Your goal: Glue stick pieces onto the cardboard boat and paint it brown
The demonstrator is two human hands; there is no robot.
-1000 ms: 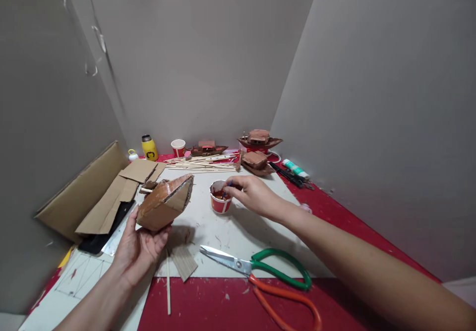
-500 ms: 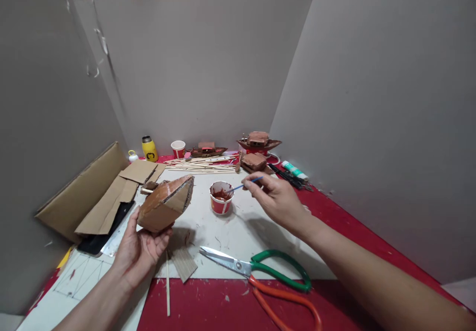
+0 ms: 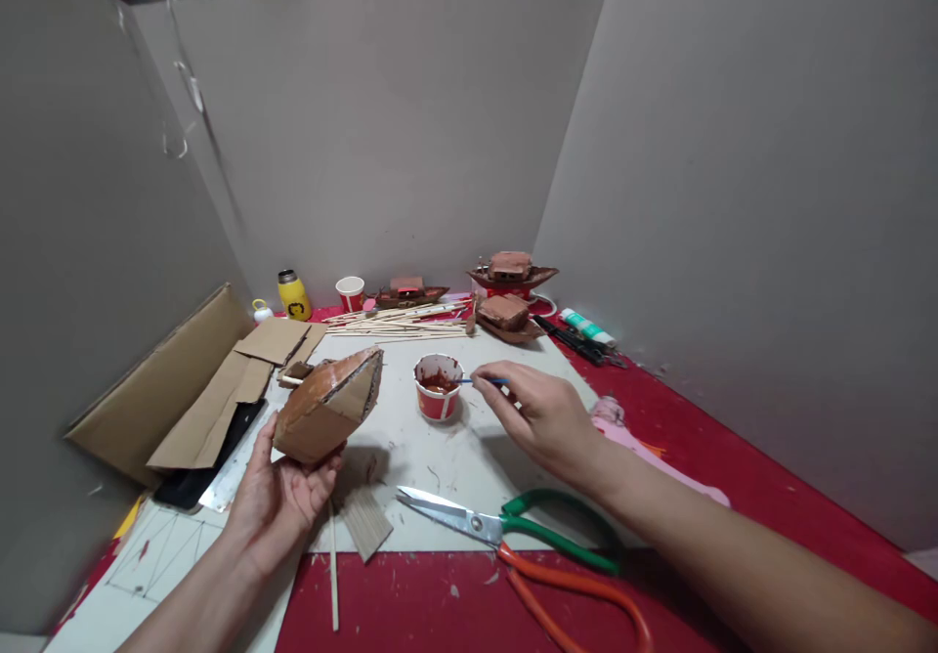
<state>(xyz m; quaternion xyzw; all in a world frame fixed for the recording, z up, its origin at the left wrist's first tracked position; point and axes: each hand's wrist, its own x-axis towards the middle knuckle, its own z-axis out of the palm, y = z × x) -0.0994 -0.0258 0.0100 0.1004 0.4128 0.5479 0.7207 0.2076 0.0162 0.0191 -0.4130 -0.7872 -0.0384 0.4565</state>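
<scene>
The cup [image 3: 438,409], holding brown paint with smears up its inner wall, stands on the white sheet [image 3: 410,457] between the two hands. Left of it, the left hand [image 3: 282,492] holds the boat [image 3: 322,409] up from below, thumb on one side and fingers curled beneath; the boat's upper face is brown and glossy, while the side toward the viewer is bare cardboard. Just right of the cup, the right hand [image 3: 553,418] pinches the thin blue brush [image 3: 464,380] between thumb and fingertips, the other fingers bent. The brush points left to the cup's rim; whether its tip touches the paint is too small to tell. On the near side of the cup lie the scissors [image 3: 476,524], blades pointing left, with one green and one orange handle. Nearer and to the cup's left are the slats [image 3: 366,526] and a single stick [image 3: 334,575]. Beyond the cup lie a bundle of sticks [image 3: 396,327] and three brown model boats [image 3: 507,313]. Cardboard pieces [image 3: 212,394] lie far to its left, and a green-and-white tube [image 3: 586,327] beyond it to the right.
</scene>
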